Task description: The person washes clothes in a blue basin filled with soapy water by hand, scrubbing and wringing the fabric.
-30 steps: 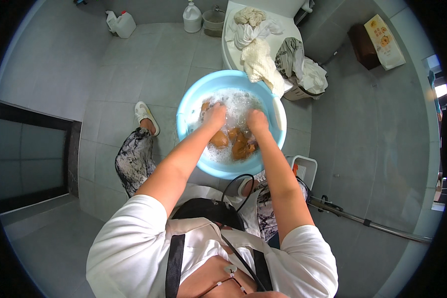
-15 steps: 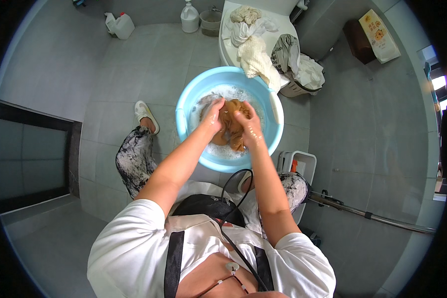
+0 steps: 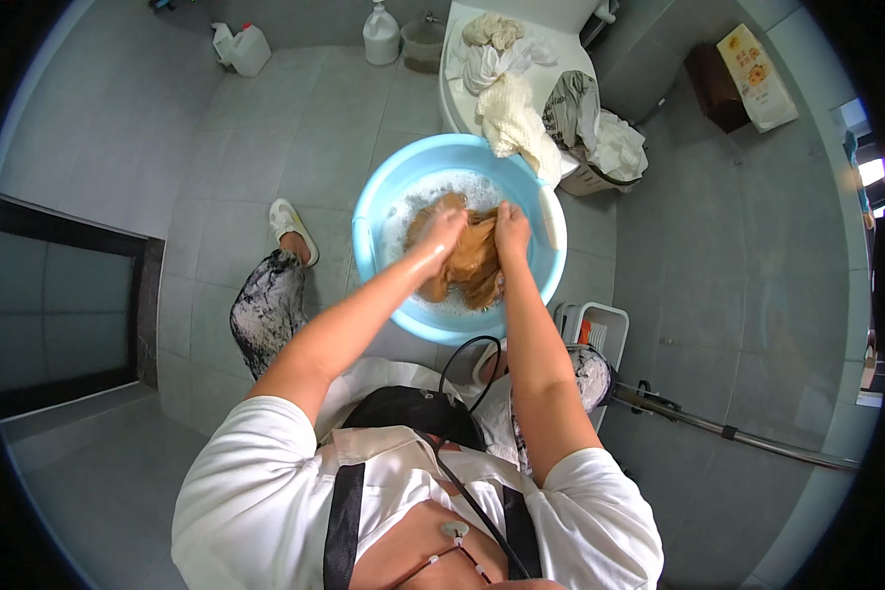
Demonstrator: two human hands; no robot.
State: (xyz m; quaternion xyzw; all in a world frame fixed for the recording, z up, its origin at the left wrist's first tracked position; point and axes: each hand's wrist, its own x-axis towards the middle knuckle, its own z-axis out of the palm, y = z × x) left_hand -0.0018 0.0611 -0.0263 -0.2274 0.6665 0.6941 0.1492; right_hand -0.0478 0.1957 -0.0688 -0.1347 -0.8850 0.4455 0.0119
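A wet brown cloth garment [image 3: 476,254] is bunched in a light-blue basin [image 3: 391,167] of soapy water [image 3: 452,183]. My left hand [image 3: 442,232], slightly blurred, is closed on the cloth's left part. Its fingertips are partly hidden in the folds. On the other side, my right hand [image 3: 511,232] grips the upper right edge of the cloth in a fist. The fabric stretches between both hands just above the suds, its lower end hanging into the water.
Beyond the basin stands a white toilet [image 3: 454,93] with cream clothes [image 3: 511,116] draped on it, one touching the basin rim. A laundry basket [image 3: 588,179] with clothes sits beside it. Jugs [image 3: 249,51] stand at the far wall. A metal pole [image 3: 787,444] is at right.
My hands have moved apart, the right one turning into a fist. The brown cloth is now spread wider between them. The view has shifted slightly.
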